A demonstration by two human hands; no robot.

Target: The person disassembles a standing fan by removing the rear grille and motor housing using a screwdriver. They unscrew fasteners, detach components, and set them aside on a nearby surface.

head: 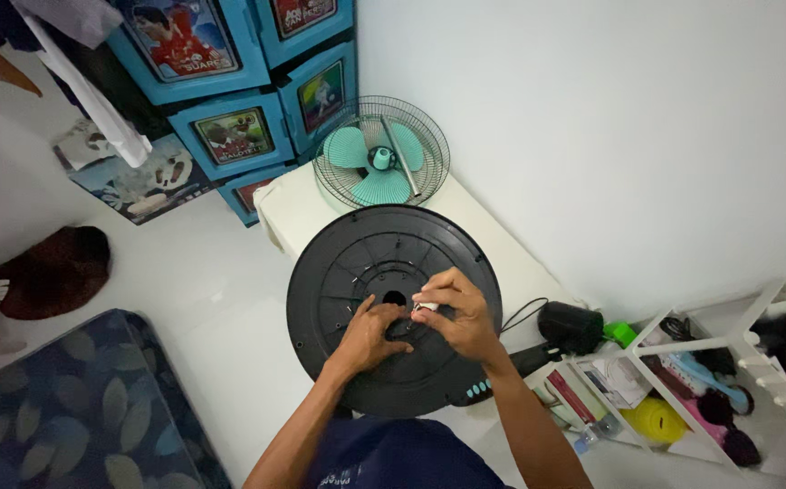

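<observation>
Head view: a patterned mattress edges the bare floor at left; the left hand, grip curled, presses the black fan base; the right hand pinches a small white part beside the centre hole; a white shelf crowds the right.

Under my left hand and right hand the round fan base looks like matt black plastic, ribbed and moulded. Between my right fingers I pinch a small whitish glossy piece, material unclear. The fan guard is thin wire metal, the blades smooth mint plastic, and the mattress is printed cloth
</observation>
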